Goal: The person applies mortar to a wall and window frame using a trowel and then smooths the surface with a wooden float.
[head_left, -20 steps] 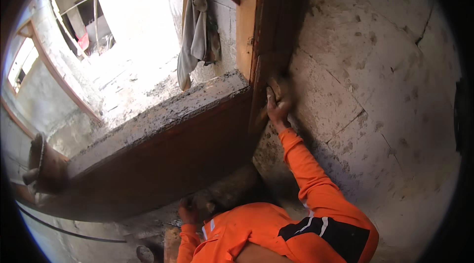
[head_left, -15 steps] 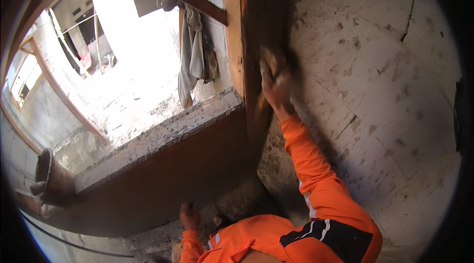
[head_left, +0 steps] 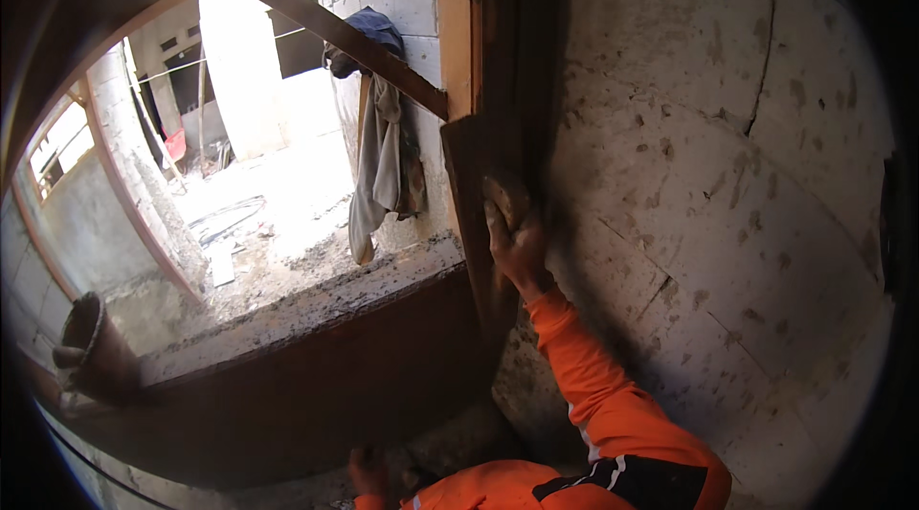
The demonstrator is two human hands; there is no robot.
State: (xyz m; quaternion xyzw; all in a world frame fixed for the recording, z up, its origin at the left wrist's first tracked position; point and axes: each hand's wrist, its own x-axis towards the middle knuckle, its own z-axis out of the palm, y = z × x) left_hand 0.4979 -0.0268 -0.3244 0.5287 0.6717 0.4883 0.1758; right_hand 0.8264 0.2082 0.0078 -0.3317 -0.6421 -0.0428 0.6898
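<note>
My right hand [head_left: 522,247] is wrapped round the handle of a long wooden plastering float [head_left: 464,180]. The float stands nearly upright against the strip of dark, damp-looking plaster [head_left: 536,60] in the corner beside the window opening. Its upper end reaches the wooden window post [head_left: 458,31]. Low in the picture, my left hand [head_left: 367,472] hangs near the foot of the plastered wall under the sill, its fingers curled in shadow; whether they hold anything is hidden.
A bucket [head_left: 100,357] stands at the left end of the rough sill [head_left: 306,304]. A wooden brace [head_left: 335,36] slants across the opening. Beyond it hang a grey cloth [head_left: 378,165] and a blue cloth [head_left: 378,29]. On my right rises a pale block wall [head_left: 689,175] with cracks and splashes.
My right hand and the float have come down along the corner strip, and more of the board now shows. The view has shifted, and my left hand sits lower in the picture.
</note>
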